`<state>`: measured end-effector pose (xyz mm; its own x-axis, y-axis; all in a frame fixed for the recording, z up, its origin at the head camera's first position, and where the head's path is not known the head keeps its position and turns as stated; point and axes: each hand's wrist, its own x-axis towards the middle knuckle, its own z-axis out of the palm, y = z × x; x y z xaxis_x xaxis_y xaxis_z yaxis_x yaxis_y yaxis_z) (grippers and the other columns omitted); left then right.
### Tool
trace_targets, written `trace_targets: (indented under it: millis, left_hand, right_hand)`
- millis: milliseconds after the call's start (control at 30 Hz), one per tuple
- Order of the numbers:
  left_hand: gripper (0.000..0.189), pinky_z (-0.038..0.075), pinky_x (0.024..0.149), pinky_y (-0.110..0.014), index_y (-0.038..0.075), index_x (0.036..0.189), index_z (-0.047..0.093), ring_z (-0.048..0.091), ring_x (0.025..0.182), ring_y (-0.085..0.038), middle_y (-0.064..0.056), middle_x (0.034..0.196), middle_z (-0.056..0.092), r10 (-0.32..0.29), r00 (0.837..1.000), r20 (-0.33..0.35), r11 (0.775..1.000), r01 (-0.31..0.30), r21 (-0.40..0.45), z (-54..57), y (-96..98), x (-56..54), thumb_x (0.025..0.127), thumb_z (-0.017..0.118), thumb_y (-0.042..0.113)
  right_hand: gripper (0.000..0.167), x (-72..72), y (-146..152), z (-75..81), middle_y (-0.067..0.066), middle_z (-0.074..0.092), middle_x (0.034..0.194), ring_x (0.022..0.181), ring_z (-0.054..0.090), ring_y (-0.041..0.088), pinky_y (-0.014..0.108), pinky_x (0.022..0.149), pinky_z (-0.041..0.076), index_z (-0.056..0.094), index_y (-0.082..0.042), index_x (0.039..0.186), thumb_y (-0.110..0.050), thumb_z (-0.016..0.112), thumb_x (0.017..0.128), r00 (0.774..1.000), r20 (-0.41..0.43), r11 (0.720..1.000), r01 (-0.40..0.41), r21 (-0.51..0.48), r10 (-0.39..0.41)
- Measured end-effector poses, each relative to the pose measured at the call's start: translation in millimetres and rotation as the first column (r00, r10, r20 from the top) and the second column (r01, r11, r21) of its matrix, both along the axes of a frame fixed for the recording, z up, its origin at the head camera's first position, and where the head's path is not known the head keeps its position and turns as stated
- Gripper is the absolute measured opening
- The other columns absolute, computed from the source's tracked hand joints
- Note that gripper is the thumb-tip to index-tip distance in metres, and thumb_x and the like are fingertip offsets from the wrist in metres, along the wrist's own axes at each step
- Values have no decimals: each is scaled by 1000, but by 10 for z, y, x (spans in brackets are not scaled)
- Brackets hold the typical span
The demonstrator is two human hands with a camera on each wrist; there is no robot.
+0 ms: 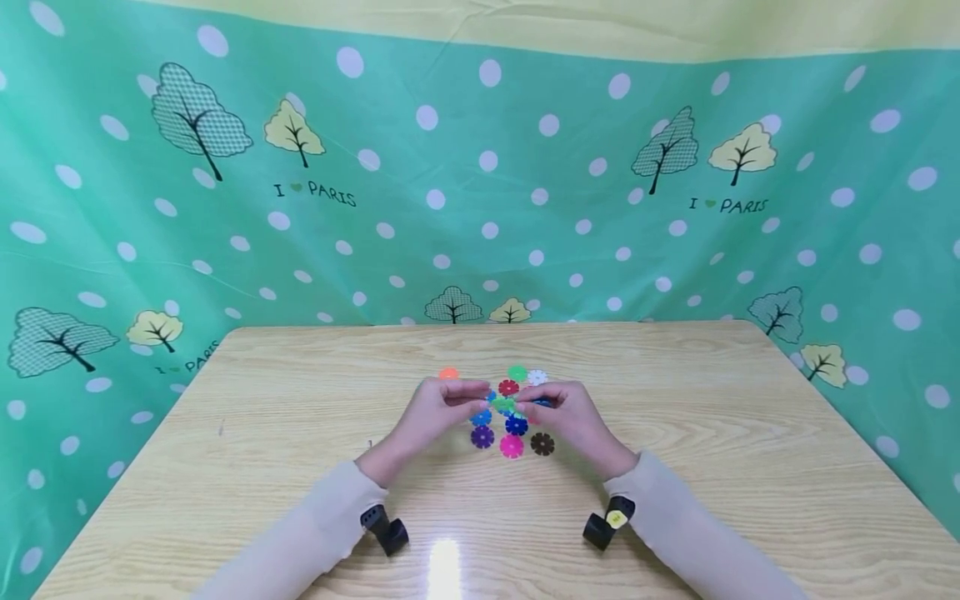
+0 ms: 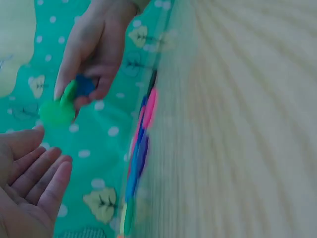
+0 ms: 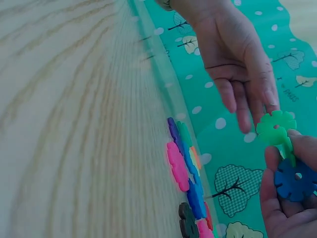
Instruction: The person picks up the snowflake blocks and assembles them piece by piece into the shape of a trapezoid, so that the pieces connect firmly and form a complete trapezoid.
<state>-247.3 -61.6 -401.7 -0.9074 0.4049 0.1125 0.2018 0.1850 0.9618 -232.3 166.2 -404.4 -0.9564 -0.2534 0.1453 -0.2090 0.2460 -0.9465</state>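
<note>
My right hand [image 1: 573, 412] pinches a small cluster of notched plastic flower discs. It includes a light green disc [image 3: 277, 124], a second green disc [image 3: 286, 145] seen nearly edge-on and slotted in at an angle, and a blue disc [image 3: 295, 179] lying against the fingers. Facing it, my left hand [image 1: 431, 408] has its fingers extended and loosely relaxed, tips right at the green disc's edge. Both hands are raised over loose discs on the table, among them purple [image 1: 482, 437], pink [image 1: 512, 446], brown [image 1: 542, 443] and dark blue [image 1: 516, 425]. The hands partly cover others.
Behind the hands lie an orange disc [image 1: 448, 374], a red one [image 1: 508, 387], a green one [image 1: 517, 373] and a white one [image 1: 537, 377]. The wooden table [image 1: 300, 375] extends to a green dotted curtain [image 1: 465, 167]. Each wrist wears a black camera [image 1: 386, 530].
</note>
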Motion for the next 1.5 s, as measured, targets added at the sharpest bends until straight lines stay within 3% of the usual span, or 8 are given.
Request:
trace_targets:
  millis: [133,233,400,567,867,1033,1233,1500]
  left_hand:
    - [39,52,87,-27,-4,120,60,64,104,-25,-18,118,63,37,997,72,999,-35,-22,-45,-200,-122,85,69,9]
    - [37,50,91,-32,-2,118,62,61,106,-26,-16,116,64,83,985,149,994,-73,-76,-89,-308,-166,82,69,6]
    - [33,48,93,-35,1,112,65,59,105,-25,-12,111,66,113,978,178,982,-82,-172,-142,-368,-194,79,72,2]
    - [34,50,90,-34,2,111,66,59,99,-21,-10,107,66,109,983,150,977,-79,-196,-199,-377,-229,77,73,3]
    - [30,49,84,-31,9,104,71,58,92,-15,-3,103,68,79,997,-10,942,-78,-327,-282,-333,-234,75,75,3]
    - [30,50,84,-32,9,102,72,58,91,-15,-2,102,68,90,996,-29,938,-94,-334,-277,-293,-230,73,75,0]
    - [35,51,82,-31,5,104,70,59,89,-16,-4,102,69,93,995,-40,937,-101,-334,-267,-263,-216,70,77,-2]
    - [33,51,76,-29,9,102,72,57,82,-13,1,91,66,119,990,-71,911,-137,-390,-280,-253,-229,71,79,2]
  right_hand:
    - [20,-2,-7,6,11,69,101,88,62,18,23,72,52,71,-1,97,-15,72,83,1000,11,1000,20,10,-20]
    - [20,-3,-20,5,12,68,100,88,61,18,23,72,52,70,1,96,-13,72,82,1000,16,1000,18,-1,-18]
    - [19,-2,-17,11,10,67,100,84,60,18,24,71,51,70,-3,96,-15,73,82,999,34,1000,26,-13,-25]
    - [21,7,-13,31,9,67,102,87,59,19,25,73,50,70,-4,99,-17,73,82,997,64,999,47,-14,-46]
    - [22,-10,-2,13,10,66,101,88,60,20,25,73,51,70,-3,98,-16,74,81,996,65,998,56,-34,-53]
    - [22,-17,13,3,11,65,101,86,61,20,25,73,52,69,-1,97,-15,74,81,997,61,997,55,-60,-51]
    - [19,-21,6,-18,10,65,98,86,60,19,24,72,52,69,-2,95,-11,74,80,991,80,993,111,-45,-107]
    - [20,-25,-2,-33,8,64,97,86,58,19,23,71,51,67,-2,95,-10,74,79,987,104,990,130,-54,-124]
